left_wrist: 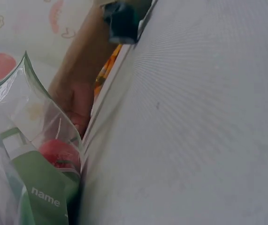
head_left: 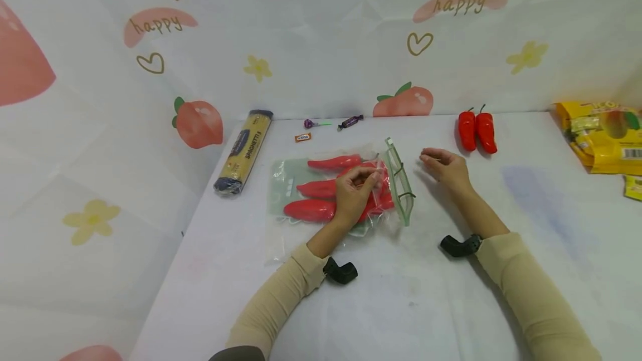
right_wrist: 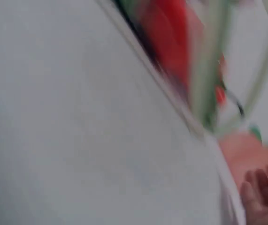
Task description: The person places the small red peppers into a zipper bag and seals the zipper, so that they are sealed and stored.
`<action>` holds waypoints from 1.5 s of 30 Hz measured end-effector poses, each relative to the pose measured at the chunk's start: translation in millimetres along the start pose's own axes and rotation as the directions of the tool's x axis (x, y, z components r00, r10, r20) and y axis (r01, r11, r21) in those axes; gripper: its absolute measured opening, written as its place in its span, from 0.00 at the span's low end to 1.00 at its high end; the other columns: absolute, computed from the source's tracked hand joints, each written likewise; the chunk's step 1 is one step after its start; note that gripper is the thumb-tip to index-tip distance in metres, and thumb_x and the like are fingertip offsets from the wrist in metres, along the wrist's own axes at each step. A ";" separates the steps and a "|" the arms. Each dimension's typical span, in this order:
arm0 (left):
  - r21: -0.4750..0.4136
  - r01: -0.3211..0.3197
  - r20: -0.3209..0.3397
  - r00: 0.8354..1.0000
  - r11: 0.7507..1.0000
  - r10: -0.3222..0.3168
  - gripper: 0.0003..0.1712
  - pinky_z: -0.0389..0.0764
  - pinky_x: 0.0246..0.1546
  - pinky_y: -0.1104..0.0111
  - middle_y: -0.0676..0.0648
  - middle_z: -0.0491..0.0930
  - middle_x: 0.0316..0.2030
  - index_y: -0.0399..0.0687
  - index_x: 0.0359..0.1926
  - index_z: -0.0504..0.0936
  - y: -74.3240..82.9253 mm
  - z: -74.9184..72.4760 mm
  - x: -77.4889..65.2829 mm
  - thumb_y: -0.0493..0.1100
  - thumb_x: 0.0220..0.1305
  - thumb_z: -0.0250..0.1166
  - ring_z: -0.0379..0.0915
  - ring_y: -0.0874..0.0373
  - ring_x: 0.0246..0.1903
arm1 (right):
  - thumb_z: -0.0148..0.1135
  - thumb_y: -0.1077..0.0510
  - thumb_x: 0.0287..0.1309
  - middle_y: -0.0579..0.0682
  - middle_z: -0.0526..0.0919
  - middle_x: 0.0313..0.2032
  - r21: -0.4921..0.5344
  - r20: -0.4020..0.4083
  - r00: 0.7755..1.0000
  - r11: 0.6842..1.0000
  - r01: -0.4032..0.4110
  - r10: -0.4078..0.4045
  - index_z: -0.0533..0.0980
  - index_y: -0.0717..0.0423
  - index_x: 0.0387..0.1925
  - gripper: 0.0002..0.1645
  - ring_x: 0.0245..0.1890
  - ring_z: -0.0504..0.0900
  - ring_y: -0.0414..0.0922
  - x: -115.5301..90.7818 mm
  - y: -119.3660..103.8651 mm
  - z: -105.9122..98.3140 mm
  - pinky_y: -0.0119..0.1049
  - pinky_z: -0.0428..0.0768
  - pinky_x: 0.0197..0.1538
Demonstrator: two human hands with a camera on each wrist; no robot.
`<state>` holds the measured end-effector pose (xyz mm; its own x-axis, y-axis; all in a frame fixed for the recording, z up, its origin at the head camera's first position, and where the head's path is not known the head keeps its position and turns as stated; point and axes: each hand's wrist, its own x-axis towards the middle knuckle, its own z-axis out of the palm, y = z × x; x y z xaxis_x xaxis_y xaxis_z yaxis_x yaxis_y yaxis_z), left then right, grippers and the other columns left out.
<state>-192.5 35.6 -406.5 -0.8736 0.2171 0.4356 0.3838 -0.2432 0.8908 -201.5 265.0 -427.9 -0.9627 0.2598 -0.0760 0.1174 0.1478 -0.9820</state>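
Pinching clear zip bag (head_left: 278, 247) with left hand (head_left: 354, 195), thumb close to finger. Bending right hand (head_left: 448, 170) loosely, just beside the bag's gaping mouth. Can see red chili peppers (head_left: 310, 211) inside the bag, on the desk's (head_left: 406, 316) left half. Can also see spaghetti packet (head_left: 244, 152) by far left corner, lollipop (head_left: 308, 123), wrapped candies (head_left: 350, 122) and two red peppers (head_left: 467, 131) near far edge, yellow bag (head_left: 607, 149) at far right.

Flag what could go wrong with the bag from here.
The bag gapes open, so the peppers inside might slide out if it tips. Pepper stems reach into its mouth and could catch if it's closed. Only the left hand is at the bag; the right hand is off it, so it may shift.
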 end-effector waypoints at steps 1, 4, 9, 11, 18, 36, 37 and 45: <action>-0.001 0.000 0.001 1.000 1.000 0.000 0.09 0.78 0.29 0.80 0.21 0.76 0.31 0.17 0.35 0.75 -0.4 0.0 -0.3 0.26 0.57 0.58 0.75 0.70 0.23 | 0.58 0.50 0.58 0.29 0.79 0.35 0.065 -0.037 0.999 0.998 0.012 -0.009 0.68 0.62 0.58 0.30 0.37 0.75 0.28 5.1 0.0 -7.6 0.14 0.74 0.40; -0.007 -0.001 0.005 1.000 1.000 0.001 0.09 0.79 0.29 0.80 0.21 0.76 0.31 0.16 0.35 0.75 -1.4 0.4 -1.3 0.26 0.57 0.58 0.76 0.69 0.23 | 0.58 0.55 0.59 0.34 0.80 0.41 0.210 -0.192 0.981 0.975 0.068 -0.027 0.68 0.60 0.59 0.28 0.41 0.74 0.29 21.4 -3.0 -29.5 0.13 0.73 0.44; -0.012 -0.007 0.021 1.000 1.000 0.008 0.08 0.79 0.29 0.79 0.22 0.77 0.32 0.18 0.35 0.76 -2.1 3.2 -3.3 0.26 0.57 0.58 0.75 0.69 0.23 | 0.53 0.59 0.61 0.46 0.74 0.58 0.149 -0.384 0.923 0.985 0.083 -0.020 0.67 0.57 0.61 0.25 0.51 0.72 0.33 49.0 -11.8 -60.3 0.17 0.68 0.56; -0.017 -0.002 0.028 1.000 1.000 0.003 0.08 0.79 0.29 0.78 0.22 0.77 0.32 0.18 0.35 0.76 -2.2 4.4 -4.5 0.26 0.57 0.58 0.75 0.70 0.23 | 0.48 0.58 0.63 0.49 0.69 0.63 0.037 -0.403 0.915 0.998 0.041 -0.023 0.64 0.57 0.63 0.26 0.58 0.69 0.35 57.3 -13.5 -69.2 0.20 0.64 0.61; -0.039 0.005 0.042 0.999 0.999 -0.003 0.09 0.79 0.29 0.79 0.21 0.77 0.34 0.18 0.36 0.76 -4.1 6.8 -7.0 0.26 0.58 0.58 0.76 0.71 0.23 | 0.42 0.60 0.65 0.58 0.56 0.67 -0.292 -0.311 0.950 0.952 -0.093 -0.003 0.53 0.60 0.68 0.31 0.68 0.56 0.48 72.0 -7.2 -81.0 0.34 0.57 0.69; -0.022 -0.011 0.032 0.999 1.000 0.012 0.08 0.79 0.29 0.79 0.21 0.76 0.32 0.17 0.36 0.75 -0.6 2.4 -3.3 0.25 0.57 0.57 0.75 0.70 0.24 | 0.51 0.53 0.63 0.51 0.47 0.72 -0.112 -0.145 0.977 0.979 -0.170 0.153 0.41 0.45 0.71 0.42 0.71 0.47 0.51 65.5 -5.0 -44.9 0.45 0.54 0.70; -0.020 -0.012 0.030 0.999 1.000 0.012 0.08 0.78 0.29 0.80 0.21 0.76 0.32 0.17 0.36 0.75 -0.4 2.0 -3.1 0.25 0.57 0.57 0.75 0.70 0.24 | 0.52 0.53 0.63 0.49 0.47 0.72 -0.045 -0.140 0.975 0.983 -0.178 0.170 0.42 0.42 0.71 0.42 0.71 0.47 0.49 62.6 -7.4 -41.1 0.43 0.54 0.70; -0.004 -0.010 0.017 1.000 1.000 0.010 0.09 0.79 0.30 0.79 0.22 0.77 0.32 0.18 0.36 0.76 -3.1 -1.8 -1.2 0.26 0.58 0.58 0.75 0.70 0.24 | 0.55 0.58 0.60 0.42 0.55 0.64 0.346 -0.118 0.957 0.914 -0.212 0.266 0.45 0.27 0.69 0.44 0.67 0.48 0.42 34.6 -29.1 -15.1 0.40 0.60 0.68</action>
<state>-193.2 34.4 -409.9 -0.8643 0.2309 0.4469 0.3914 -0.2494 0.8858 -234.6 284.2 -399.3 -0.8609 0.4005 -0.3139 0.2267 -0.2503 -0.9412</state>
